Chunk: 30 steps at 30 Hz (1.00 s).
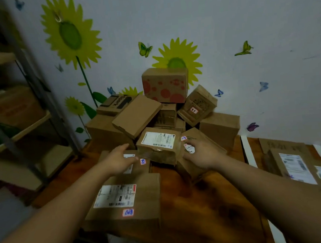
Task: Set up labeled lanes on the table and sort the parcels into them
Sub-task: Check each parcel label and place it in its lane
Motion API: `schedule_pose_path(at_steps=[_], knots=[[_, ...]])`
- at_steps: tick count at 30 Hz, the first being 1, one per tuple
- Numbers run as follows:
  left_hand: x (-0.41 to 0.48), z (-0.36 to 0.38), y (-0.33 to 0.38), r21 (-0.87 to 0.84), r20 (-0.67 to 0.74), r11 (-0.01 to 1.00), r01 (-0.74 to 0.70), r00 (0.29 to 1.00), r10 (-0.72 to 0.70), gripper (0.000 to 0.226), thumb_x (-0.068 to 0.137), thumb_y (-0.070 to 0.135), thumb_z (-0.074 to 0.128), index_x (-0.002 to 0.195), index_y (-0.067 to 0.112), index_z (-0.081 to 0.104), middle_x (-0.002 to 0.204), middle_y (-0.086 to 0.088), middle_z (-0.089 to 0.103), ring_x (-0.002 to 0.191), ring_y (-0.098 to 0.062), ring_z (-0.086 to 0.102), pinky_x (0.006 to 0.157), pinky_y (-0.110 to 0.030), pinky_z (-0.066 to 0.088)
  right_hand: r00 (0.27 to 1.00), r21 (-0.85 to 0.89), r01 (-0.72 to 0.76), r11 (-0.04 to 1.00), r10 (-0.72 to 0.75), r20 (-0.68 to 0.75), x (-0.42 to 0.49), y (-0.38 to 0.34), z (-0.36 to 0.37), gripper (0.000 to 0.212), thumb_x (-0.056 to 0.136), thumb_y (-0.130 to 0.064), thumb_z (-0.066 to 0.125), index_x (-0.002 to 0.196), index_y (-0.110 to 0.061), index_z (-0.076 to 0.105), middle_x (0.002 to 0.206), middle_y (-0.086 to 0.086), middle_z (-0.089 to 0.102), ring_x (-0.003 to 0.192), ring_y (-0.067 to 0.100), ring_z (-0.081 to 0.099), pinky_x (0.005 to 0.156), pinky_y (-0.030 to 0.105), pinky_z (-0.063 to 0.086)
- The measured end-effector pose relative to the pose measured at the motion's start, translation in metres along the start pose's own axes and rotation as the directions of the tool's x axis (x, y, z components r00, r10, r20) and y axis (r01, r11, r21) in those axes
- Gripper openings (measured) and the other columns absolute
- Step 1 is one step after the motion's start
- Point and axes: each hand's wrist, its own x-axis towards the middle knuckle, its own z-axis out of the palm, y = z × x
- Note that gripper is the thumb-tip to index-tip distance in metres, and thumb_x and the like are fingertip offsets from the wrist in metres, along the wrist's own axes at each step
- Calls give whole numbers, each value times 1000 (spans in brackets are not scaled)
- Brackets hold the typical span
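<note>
Reaching out with both bare arms toward the parcel heap piled against the wall at the far edge of the desk. Left grip is spread, fingers straight, tips just beside the left face of the centre parcel; too blurred to tell if they touch. It hovers over a lower parcel with a small red-edged sticker. Right grip is at the right face of the centre parcel, fingers partly bent near a small white sticker; cannot tell whether it pinches anything.

The centre parcel sits at the front of the heap, tilted, white shipping label facing up. A near parcel lies flat on the desk by the left forearm, with a big white label and a red-edged handwritten sticker. A red-dotted box tops the heap and a flat box leans below it.

On the right, white tape strips run across the desk, with a cardboard sign and labelled flat parcels lying between them. A shelf rack holding boxes stands on the left. Sunflower decals cover the wall.
</note>
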Motion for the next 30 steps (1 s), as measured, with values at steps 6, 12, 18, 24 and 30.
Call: schedule_pose_path(at_steps=[6,12,18,24,30], knots=[[56,18,23,-149,49,985,85,996,-79,61,93,26,56,146,13,28,148,-10,37,134,-26,36,101,-34,33,998,180,-39,983,29,57,63,12,14,50,96,-44,49,139,-20,44,138,5,53,119,20,52,91,27,41],[112,43,28,-293,109,937,189,981,-164,50,94,24,56,139,14,36,133,-9,53,116,-26,54,93,-34,46,979,427,-167,889,99,177,119,22,57,51,96,-40,50,143,-24,37,144,0,46,130,20,44,110,37,33],[130,46,23,-427,117,865,264,964,-237,50,91,28,59,134,12,42,118,-11,63,101,-27,64,90,-46,52,966,541,-247,804,161,202,133,33,61,47,93,-23,58,137,-20,41,132,1,56,122,21,52,101,37,44],[116,42,42,-543,97,828,139,990,-103,34,92,18,57,122,20,42,118,-9,61,99,-23,64,90,-45,53,980,671,-186,717,186,73,110,29,22,45,92,-9,55,134,-21,47,125,1,61,109,16,59,85,29,52],[75,14,73,-775,51,632,-1,997,64,39,92,21,57,124,29,35,109,-6,61,89,-22,66,68,-41,57,969,702,89,706,101,-224,55,14,-36,83,82,7,60,146,-37,32,124,-5,60,100,2,63,71,18,56]])
